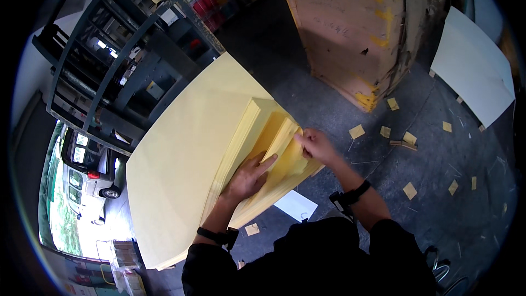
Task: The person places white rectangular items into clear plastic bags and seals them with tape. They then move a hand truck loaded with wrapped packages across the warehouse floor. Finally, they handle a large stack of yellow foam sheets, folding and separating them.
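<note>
A tall stack of large pale yellow sheets (186, 148) lies in front of me. Along its right side, a batch of sheets (241, 140) is lifted and bent back, with the layered edges showing. My left hand (249, 178) rests against this bent batch, its fingers stretched out over the paper. At the stack's right corner, my right hand (316, 145) is closed on the edge of a thinner bundle of sheets (285, 141), its thumb on top. The fingertips underneath are hidden.
Behind the stack stands a dark forklift (115, 66). A large worn brown carton block (356, 33) stands ahead to the right. A white sheet (476, 66) lies at far right, and several small yellowish pieces (410, 191) are scattered on the floor. A vehicle (85, 178) shows through the left doorway.
</note>
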Demonstrator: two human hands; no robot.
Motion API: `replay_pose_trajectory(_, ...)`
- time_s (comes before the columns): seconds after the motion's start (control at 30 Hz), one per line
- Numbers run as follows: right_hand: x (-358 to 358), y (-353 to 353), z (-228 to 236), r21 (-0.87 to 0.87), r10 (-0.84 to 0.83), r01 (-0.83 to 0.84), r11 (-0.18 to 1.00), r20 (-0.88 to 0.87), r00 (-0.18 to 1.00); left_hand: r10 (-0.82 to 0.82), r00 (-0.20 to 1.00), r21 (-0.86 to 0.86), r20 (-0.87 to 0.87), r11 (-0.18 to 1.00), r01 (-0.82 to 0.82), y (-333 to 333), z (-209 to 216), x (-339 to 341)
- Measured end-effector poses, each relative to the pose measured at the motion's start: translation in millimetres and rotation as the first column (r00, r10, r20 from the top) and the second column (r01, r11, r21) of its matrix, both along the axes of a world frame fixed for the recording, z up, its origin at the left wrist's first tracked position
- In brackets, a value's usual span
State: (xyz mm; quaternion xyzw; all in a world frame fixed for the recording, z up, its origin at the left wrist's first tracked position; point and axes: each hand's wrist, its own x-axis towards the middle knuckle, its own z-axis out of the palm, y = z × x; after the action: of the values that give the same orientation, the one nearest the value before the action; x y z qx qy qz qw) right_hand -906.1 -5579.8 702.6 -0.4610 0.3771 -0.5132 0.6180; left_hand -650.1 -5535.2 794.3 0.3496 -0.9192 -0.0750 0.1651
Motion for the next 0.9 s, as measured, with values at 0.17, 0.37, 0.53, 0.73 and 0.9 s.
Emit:
replay_pose_trajectory(0.17,2,-6,8,0.094,-0.014,0.000,0.996,0.149,0.989,-0.039,0.998,-0.034,0.045,0.999,0.041,-4,0,7)
replay_pose_trajectory(0.37,2,-7,11,0.159,0.000,-0.047,0.986,0.286,0.958,0.033,0.999,0.031,0.007,0.999,-0.033,5,-1,0)
replay_pose_trajectory(0.53,0,-4,4,0.177,-0.015,-0.039,0.983,0.295,0.955,0.032,0.999,0.094,0.008,0.995,-0.032,2,-4,2)
replay_pose_trajectory(0.73,1,3,3,-0.141,-0.133,0.093,0.986,-0.307,0.942,0.040,0.999,-0.059,0.024,0.998,-0.039,0,-7,4)
replay_pose_trajectory(0.9,1,-6,3,0.120,-0.044,0.017,0.993,0.223,0.974,-0.007,0.999,-0.029,0.041,1.000,0.008,-1,-2,4)
